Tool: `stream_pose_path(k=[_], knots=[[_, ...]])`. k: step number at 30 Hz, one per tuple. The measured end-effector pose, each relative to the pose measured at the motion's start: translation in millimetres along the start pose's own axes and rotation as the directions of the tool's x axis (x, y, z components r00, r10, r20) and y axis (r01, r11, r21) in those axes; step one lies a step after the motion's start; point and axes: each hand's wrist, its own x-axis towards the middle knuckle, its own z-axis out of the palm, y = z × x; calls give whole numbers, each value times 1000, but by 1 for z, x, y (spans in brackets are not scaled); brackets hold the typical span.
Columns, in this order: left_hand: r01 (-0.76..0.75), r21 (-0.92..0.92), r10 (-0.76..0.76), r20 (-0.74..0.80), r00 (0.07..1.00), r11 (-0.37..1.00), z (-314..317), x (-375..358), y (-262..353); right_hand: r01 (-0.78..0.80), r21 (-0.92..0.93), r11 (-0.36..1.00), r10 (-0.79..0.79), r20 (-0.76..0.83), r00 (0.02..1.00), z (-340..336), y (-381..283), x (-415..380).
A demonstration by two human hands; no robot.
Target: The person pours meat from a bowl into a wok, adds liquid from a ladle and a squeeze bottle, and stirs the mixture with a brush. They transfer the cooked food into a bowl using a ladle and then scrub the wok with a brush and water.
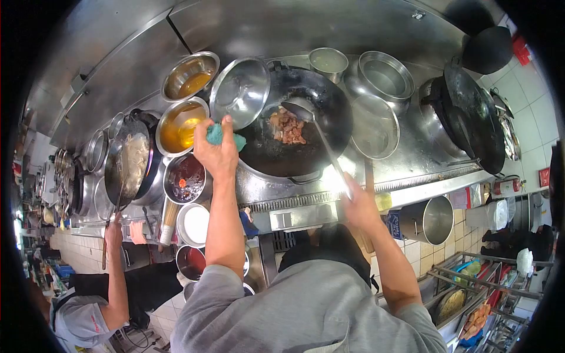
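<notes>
Browned, lumpy meat pieces (286,127) lay in the round, dark wok (334,109) on the smooth steel tabletop (415,156), beside the scoop of a ladle (298,112). The right hand (360,209) wrapped its grip around the slim handle; the left hand (218,152) pinched a crumpled teal cloth (214,135) at the rim of a shiny metal bowl (240,88).
</notes>
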Motion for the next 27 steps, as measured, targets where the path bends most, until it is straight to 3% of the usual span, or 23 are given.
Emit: stream_pose_path(k=[2, 8, 11, 12, 13, 14, 15, 16, 17, 18, 19, 20, 21, 22, 23, 24, 25, 26, 27], knots=[[83, -73, -83, 7, 997, 994, -7, -5, 9, 11, -99, 995, -17, -61, 998, -1, 1, -20], [166, -67, -163, 47, 985, 984, -7, -27, 9, -3, -102, 995, -17, -203, 979, 37, 50, -54], [195, -38, -195, 9, 981, 980, -2, -38, 14, -104, 137, 985, 129, -190, 973, 18, 26, -65], [143, 47, -144, 19, 989, 989, -2, -41, 14, -183, 306, 934, 238, -151, 960, 5, 15, -73], [226, 77, -232, 82, 969, 971, -5, -43, 41, 25, 399, 917, 106, -304, 947, 7, 25, -83], [272, 111, -286, 138, 948, 956, -4, -52, 68, 85, 578, 812, 114, -300, 947, 5, 35, -94], [222, 74, -231, 141, 963, 972, -1, -63, 65, 147, 596, 789, 91, -350, 932, -12, 34, -112], [458, -45, -437, 225, 871, 888, 1, -79, 92, -48, 744, 666, 239, -152, 959, -54, 19, -137], [507, -146, -438, 340, 832, 849, 2, -96, 97, -211, 859, 467, 324, 56, 944, -89, 6, -166], [539, -270, -380, 469, 797, 798, 5, -123, 121, -132, 946, 298, 309, 35, 950, -96, 14, -194], [503, -290, -242, 619, 748, 814, 10, -143, 104, -30, 992, 124, 259, -3, 966, -102, 23, -224], [526, -272, -194, 718, 668, 806, 20, -170, 100, 30, 996, 84, 284, -53, 958, -110, 31, -260], [568, -293, -166, 767, 620, 769, 10, -209, 146, 81, 995, 50, 284, -92, 954, -118, 34, -294], [466, -272, -68, 803, 592, 842, 11, -249, 168, 127, 992, 17, 274, -127, 954, -125, 40, -328], [598, -231, -22, 923, 385, 767, 16, -286, 172, 159, 987, 30, 322, -160, 933, -129, 47, -362], [554, -182, 38, 965, 261, 812, 6, -328, 207, 187, 981, 45, 367, -190, 911, -131, 51, -398], [668, -115, 81, 993, 82, 735, 3, -374, 224, 209, 976, 61, 409, -215, 887, -132, 53, -434], [607, -95, 97, 995, 30, 789, 2, -425, 234, 243, 969, 40, 454, -234, 860, -134, 54, -468], [631, 35, 77, 986, -148, 775, -6, -475, 252, 275, 961, 17, 483, -249, 840, -133, 58, -500]])
